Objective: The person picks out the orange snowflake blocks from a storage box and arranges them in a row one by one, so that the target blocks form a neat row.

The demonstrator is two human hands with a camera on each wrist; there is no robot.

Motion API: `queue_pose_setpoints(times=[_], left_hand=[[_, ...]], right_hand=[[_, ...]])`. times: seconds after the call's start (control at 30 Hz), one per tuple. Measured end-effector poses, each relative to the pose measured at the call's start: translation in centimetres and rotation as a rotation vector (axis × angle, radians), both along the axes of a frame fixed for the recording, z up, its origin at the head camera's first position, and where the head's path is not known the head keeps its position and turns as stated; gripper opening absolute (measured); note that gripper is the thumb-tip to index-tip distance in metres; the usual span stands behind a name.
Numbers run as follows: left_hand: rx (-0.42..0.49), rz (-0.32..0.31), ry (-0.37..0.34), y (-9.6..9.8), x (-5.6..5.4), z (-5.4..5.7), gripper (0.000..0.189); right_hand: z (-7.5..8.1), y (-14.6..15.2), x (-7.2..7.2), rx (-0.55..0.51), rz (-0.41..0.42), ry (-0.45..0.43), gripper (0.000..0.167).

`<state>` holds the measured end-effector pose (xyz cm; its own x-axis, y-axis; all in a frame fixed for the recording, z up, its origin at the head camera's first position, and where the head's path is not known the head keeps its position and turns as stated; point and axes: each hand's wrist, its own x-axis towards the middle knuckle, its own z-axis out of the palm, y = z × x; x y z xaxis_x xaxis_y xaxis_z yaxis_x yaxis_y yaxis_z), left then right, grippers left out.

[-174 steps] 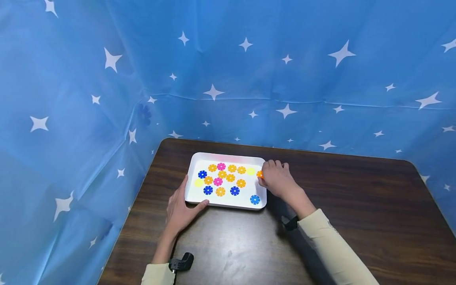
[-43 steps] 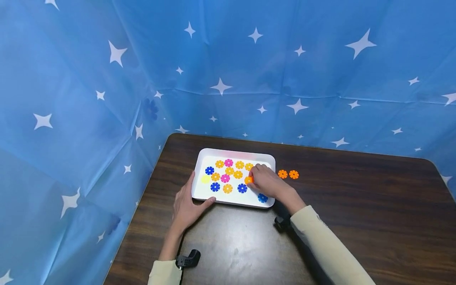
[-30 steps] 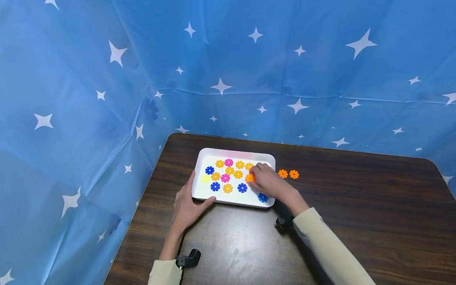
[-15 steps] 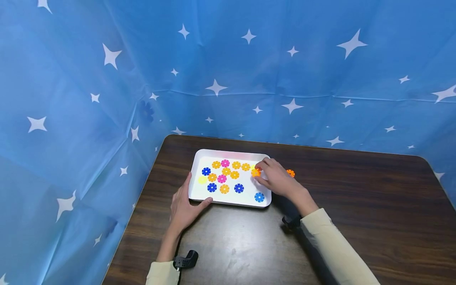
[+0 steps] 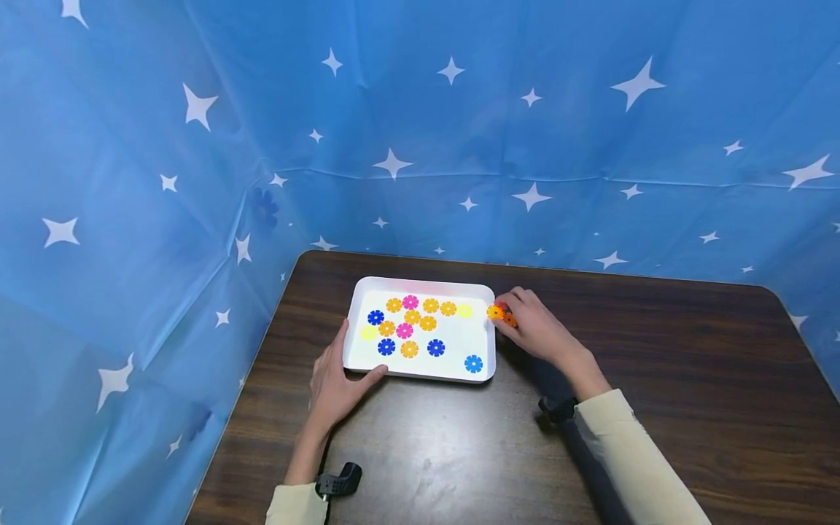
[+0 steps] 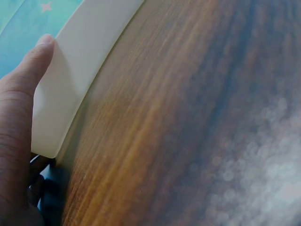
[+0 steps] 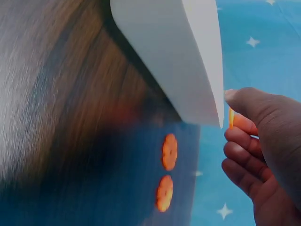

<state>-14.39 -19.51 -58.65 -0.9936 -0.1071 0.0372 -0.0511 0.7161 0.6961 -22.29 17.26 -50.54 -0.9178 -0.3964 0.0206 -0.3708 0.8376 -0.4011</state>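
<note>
My left hand point(image 5: 336, 386) holds the near left corner of a white tray point(image 5: 426, 374), its fingers along the left side and the thumb over the front rim. In the left wrist view the thumb point(image 6: 28, 70) lies against the tray wall. My right hand point(image 5: 534, 328) pinches an orange notched plastic disc point(image 5: 495, 312) at the tray's right rim; the right wrist view shows this disc point(image 7: 231, 117) edge-on behind the thumb. Two more orange discs point(image 7: 170, 151) lie on the table beside the tray, partly hidden by the hand in the head view.
Several notched discs lie flat inside the tray: yellow-orange point(image 5: 410, 349), pink point(image 5: 404, 331), dark blue point(image 5: 436, 348), pale yellow point(image 5: 464, 311) and a lighter blue one point(image 5: 473, 363). The brown wooden table point(image 5: 656, 364) backs onto a blue star-patterned curtain point(image 5: 459, 131).
Since 5.8 s ago, two orange discs have come to lie on the table. In the last second my right hand has carried another from inside the tray rightward to its rim.
</note>
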Motion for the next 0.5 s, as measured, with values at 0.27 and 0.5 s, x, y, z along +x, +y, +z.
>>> queue_pose_setpoints(times=[0.27,0.5], left_hand=[[0.008,0.001,0.009,0.0,0.0,0.1,0.113],[0.002,0.001,0.002,0.0,0.1,0.0,0.113]], right_hand=[[-0.2,2.3,0.1,-0.011,-0.055,-0.014,0.039],[-1.0,4.2,0.4,-0.023,-0.11,-0.031,0.039]])
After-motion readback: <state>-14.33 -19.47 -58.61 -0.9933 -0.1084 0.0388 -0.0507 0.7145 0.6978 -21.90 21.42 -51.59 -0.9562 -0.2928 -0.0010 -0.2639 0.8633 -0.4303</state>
